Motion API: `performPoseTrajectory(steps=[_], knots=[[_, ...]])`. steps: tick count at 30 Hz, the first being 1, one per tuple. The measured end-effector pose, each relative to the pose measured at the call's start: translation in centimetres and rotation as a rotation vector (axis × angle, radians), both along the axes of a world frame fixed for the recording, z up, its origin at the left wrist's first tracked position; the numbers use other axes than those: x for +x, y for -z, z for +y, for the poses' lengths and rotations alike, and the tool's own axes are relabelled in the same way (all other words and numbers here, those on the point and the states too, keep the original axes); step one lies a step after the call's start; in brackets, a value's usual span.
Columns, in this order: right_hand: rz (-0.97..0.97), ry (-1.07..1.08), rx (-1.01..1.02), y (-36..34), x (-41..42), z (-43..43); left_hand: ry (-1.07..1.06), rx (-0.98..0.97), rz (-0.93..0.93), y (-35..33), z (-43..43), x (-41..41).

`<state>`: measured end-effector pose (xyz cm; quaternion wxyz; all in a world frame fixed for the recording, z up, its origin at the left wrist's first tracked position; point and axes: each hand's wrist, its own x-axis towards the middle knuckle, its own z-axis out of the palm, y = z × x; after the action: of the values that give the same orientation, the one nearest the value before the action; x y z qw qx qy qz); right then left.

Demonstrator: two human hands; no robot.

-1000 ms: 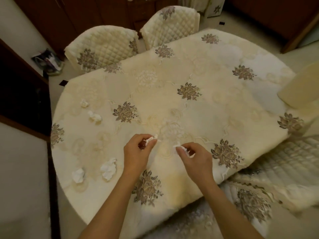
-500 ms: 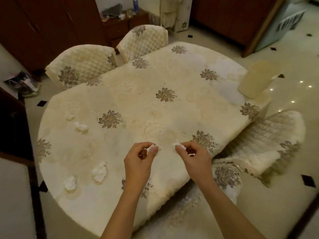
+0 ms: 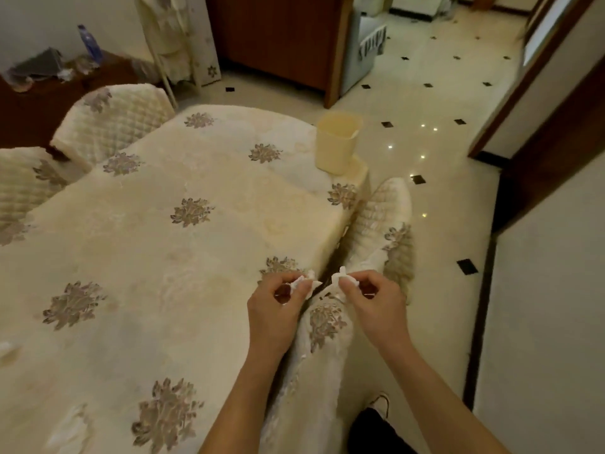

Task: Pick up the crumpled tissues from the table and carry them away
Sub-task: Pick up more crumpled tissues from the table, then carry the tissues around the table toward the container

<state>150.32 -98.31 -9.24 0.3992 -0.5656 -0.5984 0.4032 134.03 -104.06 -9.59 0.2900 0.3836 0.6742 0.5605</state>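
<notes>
No brand or readable writing shows; the grey crate point(image 3: 366, 47) at 1 o'clock bears pale marks too blurred to read. Two hands are in view. The left hand point(image 3: 278, 309) pinches one crumpled tissue point(image 3: 302, 282) between thumb and fingertips, and the right hand point(image 3: 373, 299) pinches a second tissue point(image 3: 340, 279) the same way. Both hands hang near the table's point(image 3: 147, 257) right edge, at about 5 o'clock on the tabletop, the two tissues just beside each other but apart. One cream bin point(image 3: 337, 142) stands at the table's 1 o'clock corner. Three quilted chairs show: two point(image 3: 114, 122) at 10 and 11 o'clock, one point(image 3: 379, 224) at 3 o'clock. One bottle point(image 3: 88, 44) stands on the far dark sideboard point(image 3: 49, 103).
</notes>
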Motion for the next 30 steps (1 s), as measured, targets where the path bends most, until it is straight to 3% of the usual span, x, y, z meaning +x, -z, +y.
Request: performPoseTrajectory(steps=[19, 30], knots=[[0.054, 0.238, -0.021, 0.5, 26.9, 19.1, 0.208, -0.088, 0.039, -0.3, 22.3, 25.1], [0.088, 0.246, -0.112, 2.2, 31.8, 27.3, 0.218, -0.112, 0.012, -0.1, 32.0, 30.1]])
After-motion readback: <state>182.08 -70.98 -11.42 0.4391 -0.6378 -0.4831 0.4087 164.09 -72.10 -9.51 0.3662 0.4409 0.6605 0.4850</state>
